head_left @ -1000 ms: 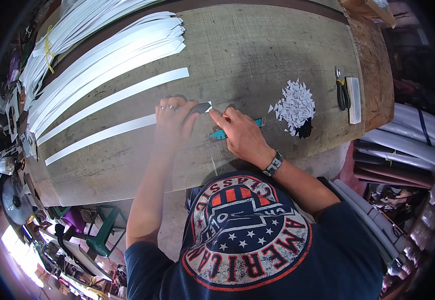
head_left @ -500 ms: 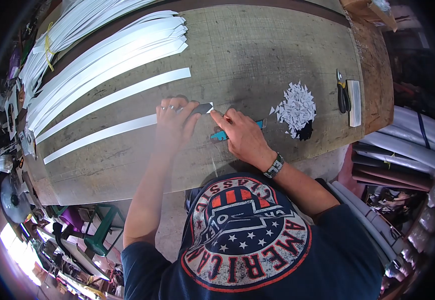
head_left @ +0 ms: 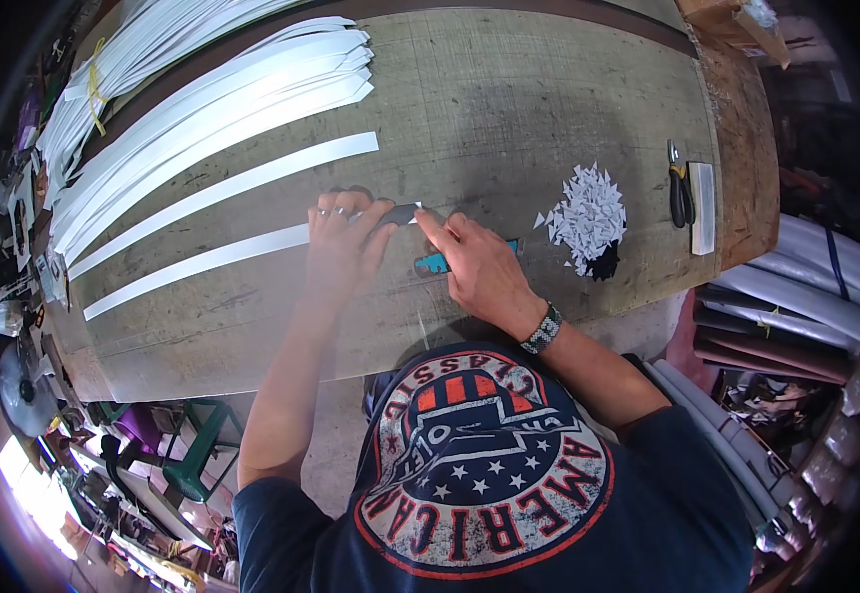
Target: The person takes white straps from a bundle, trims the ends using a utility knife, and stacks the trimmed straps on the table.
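Observation:
My left hand (head_left: 344,237) is closed over a white strip (head_left: 203,259), pressing down a dark flat piece (head_left: 403,214) near the strip's right end. A small white tip of the strip shows past that dark piece. My right hand (head_left: 489,267) has its index finger reaching to this tip, the other fingers curled; what they hold, if anything, is hidden. Partly under my right hand lies a teal tool (head_left: 433,264), its kind unclear. Above the strip, a second white strip (head_left: 252,180) lies apart from both hands.
Bundled white strips (head_left: 282,79) cover the table's upper left. Right of my hands is a pile of small white triangular offcuts (head_left: 586,212) with a black scrap (head_left: 604,261). Pliers (head_left: 680,188) and a pale block (head_left: 701,208) lie near the right edge of the table (head_left: 509,99).
My right index fingertip has shifted slightly upward across the strip's end. My left hand stays on the dark piece and strip.

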